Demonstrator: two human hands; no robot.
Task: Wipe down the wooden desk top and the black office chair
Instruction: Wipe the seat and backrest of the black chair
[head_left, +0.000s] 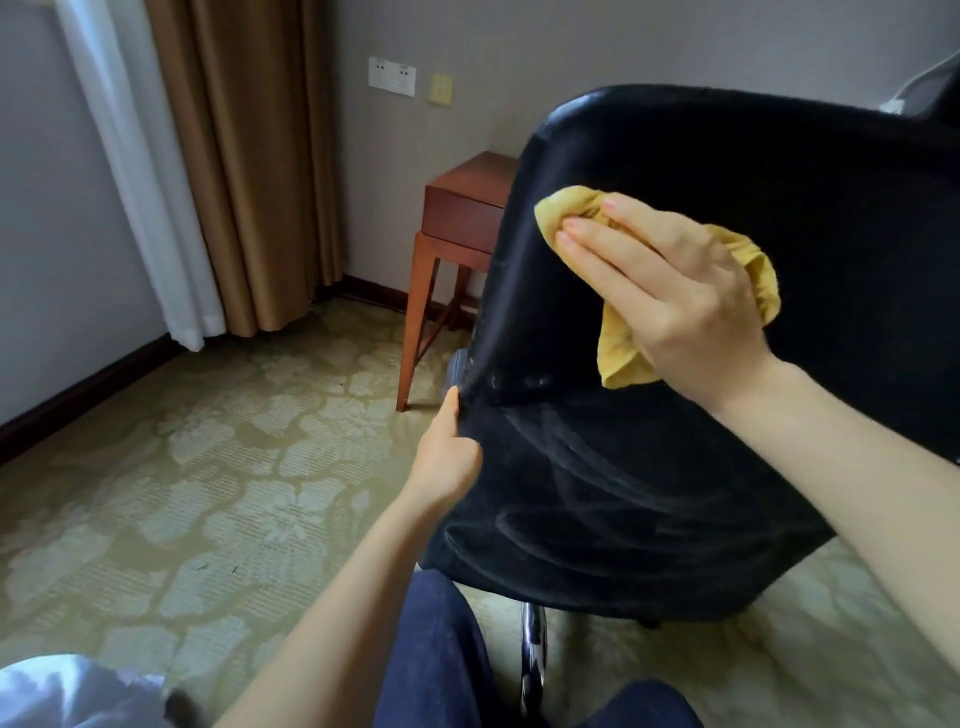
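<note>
On the patterned carpet (182, 467) the black office chair (727, 171) fills the right side, its backrest tilted, in front of the wooden desk (462, 208) by the wall, whose drawer front is closed. The left hand (447, 457) grips the chair's left edge where seat meets back. The right hand (670, 291) presses a yellow cloth (621, 353) against the backrest with flat, straight fingers.

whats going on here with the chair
A person is wiping the black padded office chair. Their right hand presses a yellow cloth, bunched up, against the chair's back with fairly straight fingers. The left hand grips the chair's edge where back meets seat, apparently to steady it. Faint wipe streaks show lower down on the seat.
</note>
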